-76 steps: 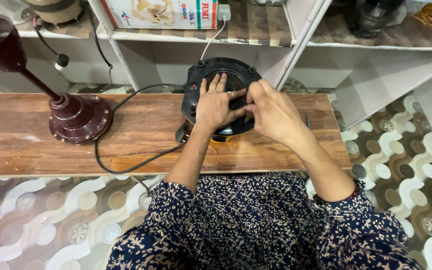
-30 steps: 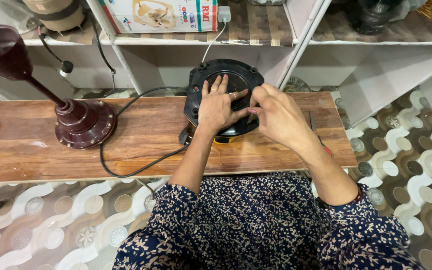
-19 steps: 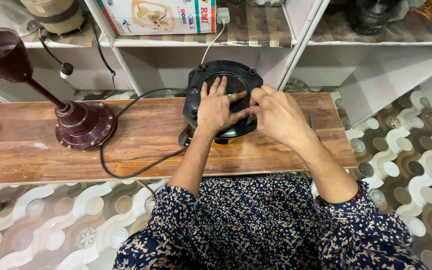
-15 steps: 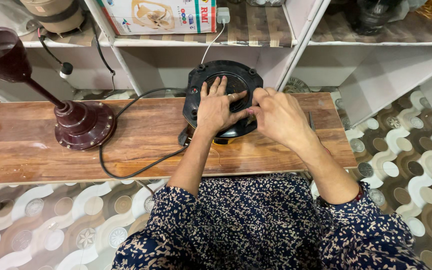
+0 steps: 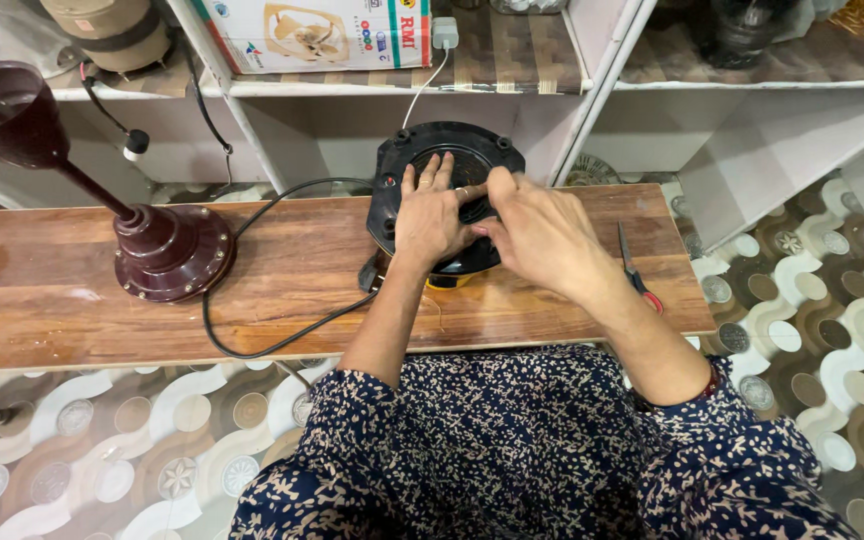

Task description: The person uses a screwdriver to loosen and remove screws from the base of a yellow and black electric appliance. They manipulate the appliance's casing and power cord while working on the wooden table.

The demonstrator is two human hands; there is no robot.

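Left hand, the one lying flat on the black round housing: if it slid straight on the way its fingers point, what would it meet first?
The left hand points up the black round housing, so probably its raised far rim, then the white shelf unit behind. Depth there is hard to judge.

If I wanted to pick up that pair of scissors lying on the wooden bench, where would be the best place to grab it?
Probably by the red handle loops of the scissors, coming from above on the near edge of the bench. They lie flat with handles toward the person and blades pointing away, clear of the right hand.
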